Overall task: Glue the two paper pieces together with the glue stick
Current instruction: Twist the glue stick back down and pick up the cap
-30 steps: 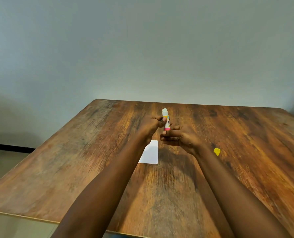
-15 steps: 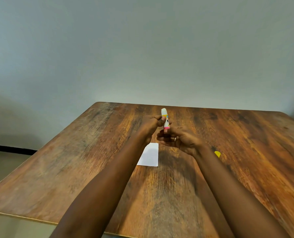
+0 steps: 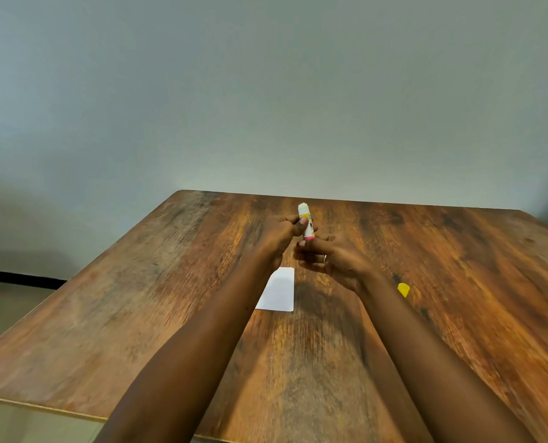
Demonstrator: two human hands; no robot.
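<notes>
An uncapped glue stick (image 3: 306, 222), white with a yellow label and a pink base, stands upright above the table. My left hand (image 3: 279, 234) grips its barrel between thumb and fingers. Just below it, my right hand (image 3: 328, 259) has its fingertips at the pink base, fingers curled. A white paper piece (image 3: 279, 290) lies flat on the table beneath and between my wrists, partly covered by my left forearm. Only one paper piece shows. The yellow cap (image 3: 403, 289) lies on the table to the right of my right wrist.
The wooden table (image 3: 138, 314) runs back to a plain grey wall. Its left and near edges show, with floor and a dark skirting strip at the far left.
Both hands stay at the glue stick with only small finger shifts at its base. The view has tilted slightly, so hands and paper sit a little lower in the frame.
</notes>
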